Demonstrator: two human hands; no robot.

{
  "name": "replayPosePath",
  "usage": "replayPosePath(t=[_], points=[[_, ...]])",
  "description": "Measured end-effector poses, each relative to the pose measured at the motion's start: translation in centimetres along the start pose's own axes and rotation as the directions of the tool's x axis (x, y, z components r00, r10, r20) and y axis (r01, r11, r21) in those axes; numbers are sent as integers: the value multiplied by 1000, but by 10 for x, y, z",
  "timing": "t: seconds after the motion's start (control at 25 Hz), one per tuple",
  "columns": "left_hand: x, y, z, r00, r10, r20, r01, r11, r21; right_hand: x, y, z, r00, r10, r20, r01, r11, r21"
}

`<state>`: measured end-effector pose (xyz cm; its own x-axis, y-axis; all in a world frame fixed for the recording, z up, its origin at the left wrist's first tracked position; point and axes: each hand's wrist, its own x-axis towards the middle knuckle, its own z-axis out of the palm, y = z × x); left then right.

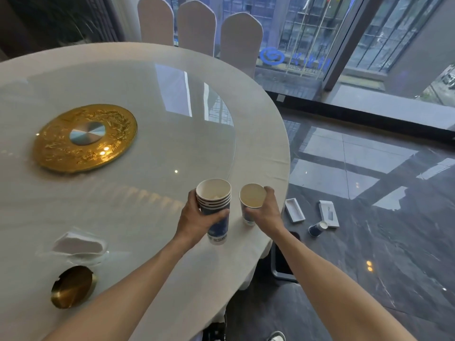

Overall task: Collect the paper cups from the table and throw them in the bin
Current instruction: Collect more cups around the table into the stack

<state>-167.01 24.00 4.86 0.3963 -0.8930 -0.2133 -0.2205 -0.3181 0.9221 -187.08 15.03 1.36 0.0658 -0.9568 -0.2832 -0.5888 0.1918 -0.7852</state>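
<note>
The left hand (194,219) grips a nested stack of cups (215,207) over the table (152,183) edge — just at its three o'clock, the right hand (267,212) holds a single cup (251,201). Another cup (317,228) lies on the floor (369,242) at four o'clock, seemingly tipped over.

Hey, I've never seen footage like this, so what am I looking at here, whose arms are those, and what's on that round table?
There is no machine here. The one picture comes from a camera worn on a person's head, looking down at their own bare arms. The left hand grips a stack of paper cups; the right hand holds a single paper cup. Below is a round white table with a glass turntable and a gold disc at its centre. Nearer the person lie a brass ashtray and a clear wrapper. Another cup lies tipped on the dark floor.
</note>
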Motion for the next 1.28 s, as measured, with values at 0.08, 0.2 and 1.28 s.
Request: replayPosePath(t=[0.08, 0.2, 1.28], points=[[6, 19, 9, 999, 25, -30, -26, 1000, -16, -4, 6, -12, 999, -43, 21, 44, 998, -45], [17, 50, 31, 991, 88, -100, -95, 993, -71, -12, 25, -36, 999, -35, 35, 37, 997, -61], [-59, 85, 305, 919, 21, 394, -55, 996, 76, -41, 161, -232, 997, -19, 69, 0, 965, 263]])
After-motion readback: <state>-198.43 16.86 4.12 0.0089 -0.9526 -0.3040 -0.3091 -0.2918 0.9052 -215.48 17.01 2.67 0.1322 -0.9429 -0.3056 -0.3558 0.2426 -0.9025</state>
